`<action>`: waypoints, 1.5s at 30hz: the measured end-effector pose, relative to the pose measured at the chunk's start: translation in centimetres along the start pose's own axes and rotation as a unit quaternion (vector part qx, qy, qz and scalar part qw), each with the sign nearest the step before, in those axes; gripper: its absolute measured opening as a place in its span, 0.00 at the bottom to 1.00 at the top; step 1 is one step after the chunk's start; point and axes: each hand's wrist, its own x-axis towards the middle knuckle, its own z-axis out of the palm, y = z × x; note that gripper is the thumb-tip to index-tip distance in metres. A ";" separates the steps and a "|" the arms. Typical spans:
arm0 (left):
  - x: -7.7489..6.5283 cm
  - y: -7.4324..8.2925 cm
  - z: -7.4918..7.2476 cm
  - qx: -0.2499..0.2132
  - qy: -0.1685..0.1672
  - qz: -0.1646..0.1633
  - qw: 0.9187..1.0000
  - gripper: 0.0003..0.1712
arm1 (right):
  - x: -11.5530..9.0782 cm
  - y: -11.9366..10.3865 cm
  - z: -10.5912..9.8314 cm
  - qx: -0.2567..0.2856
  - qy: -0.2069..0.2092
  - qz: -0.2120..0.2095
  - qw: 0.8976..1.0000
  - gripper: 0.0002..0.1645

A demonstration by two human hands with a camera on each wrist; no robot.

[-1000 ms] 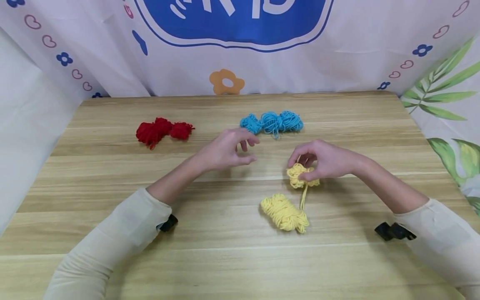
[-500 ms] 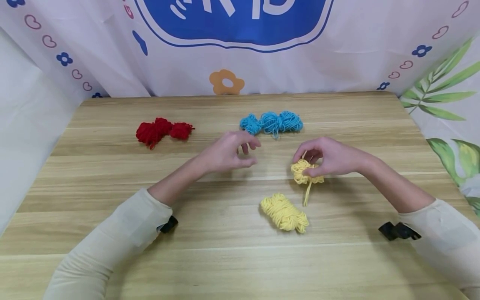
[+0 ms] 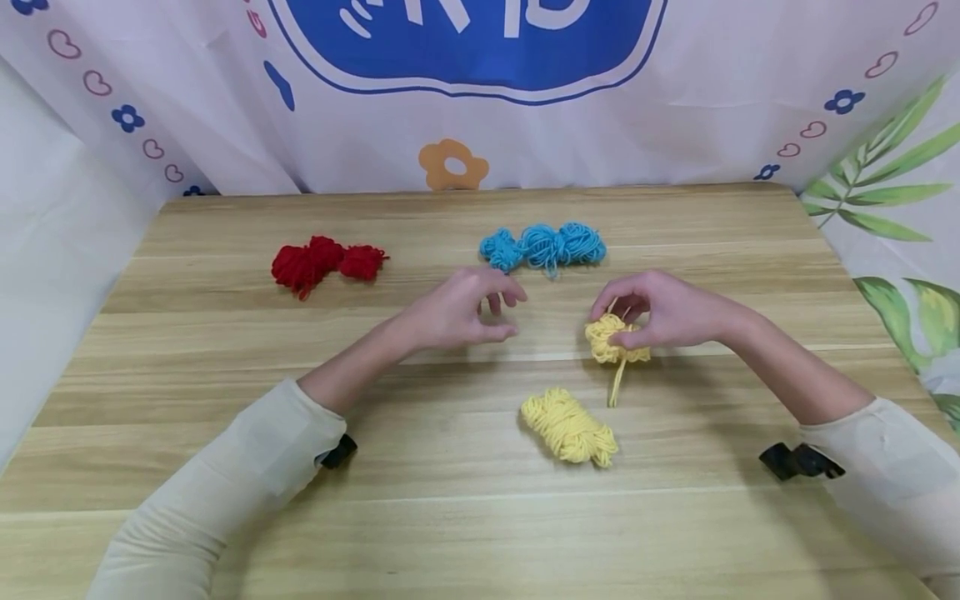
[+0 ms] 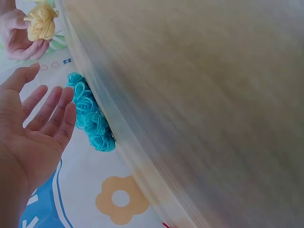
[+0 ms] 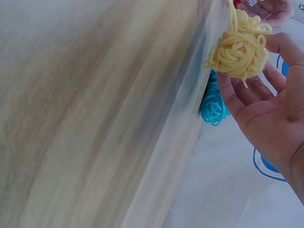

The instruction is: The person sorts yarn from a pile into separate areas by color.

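Note:
A small yellow yarn bundle (image 3: 606,340) is pinched between the thumb and fingers of my right hand (image 3: 671,312); a loose strand dangles from it. The right wrist view shows that yellow bundle (image 5: 240,50) from below, off the table. In front of it a larger yellow yarn skein (image 3: 570,427) lies on the wood. My left hand (image 3: 461,310) hovers with relaxed, slightly bent fingers and holds nothing. Just beyond the left hand lie blue yarn bundles (image 3: 551,246) in a row, also visible as blue yarn (image 4: 90,114) past the fingers in the left wrist view.
Red yarn bundles (image 3: 322,260) lie at the back left of the wooden table (image 3: 420,533). Behind the table's far edge hangs a white printed cloth (image 3: 600,142). Dark wrist cameras sit under both sleeves.
My right hand has lifted the small yellow bundle and moved it slightly right and away, its strand drawing clear of the larger skein. My left hand has shifted slightly right and nearer.

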 end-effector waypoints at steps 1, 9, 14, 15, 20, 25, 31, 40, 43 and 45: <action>0.0 0.0 0.0 0.000 0.000 0.000 1.000 0.22 | 0.0 0.0 -0.1 -0.001 0.001 0.001 1.000 0.17; 0.1 0.1 0.0 0.004 -0.006 0.003 1.000 0.23 | 0.1 0.3 -0.3 -0.003 0.009 -0.001 1.000 0.16; 0.2 0.1 -0.1 0.003 -0.008 0.004 1.000 0.23 | 0.1 0.3 -0.4 -0.002 0.016 -0.004 1.000 0.16; 0.2 0.1 0.0 0.002 -0.009 0.004 1.000 0.23 | 0.1 0.3 -0.4 -0.002 0.017 -0.005 1.000 0.16; 0.2 0.1 0.1 -0.003 -0.011 0.004 1.000 0.23 | -0.2 0.4 -0.5 0.000 0.023 -0.006 1.000 0.16; 0.2 0.2 0.3 -0.010 -0.016 -0.001 1.000 0.23 | -0.7 0.6 -0.4 0.003 0.025 -0.003 1.000 0.16; 0.3 0.2 0.2 -0.006 -0.014 0.001 1.000 0.23 | -0.6 0.7 -0.6 -0.005 0.030 -0.013 0.999 0.15; 0.3 0.4 0.1 -0.008 -0.023 0.008 1.000 0.23 | -0.5 0.6 -0.9 -0.005 0.037 -0.007 0.999 0.15; 0.3 0.4 0.1 -0.010 -0.028 0.007 1.000 0.23 | -0.5 0.6 -1.0 -0.005 0.040 -0.006 0.999 0.15; 0.3 0.5 0.1 -0.009 -0.031 0.006 0.999 0.23 | -0.4 0.6 -1.0 -0.007 0.041 -0.008 0.999 0.15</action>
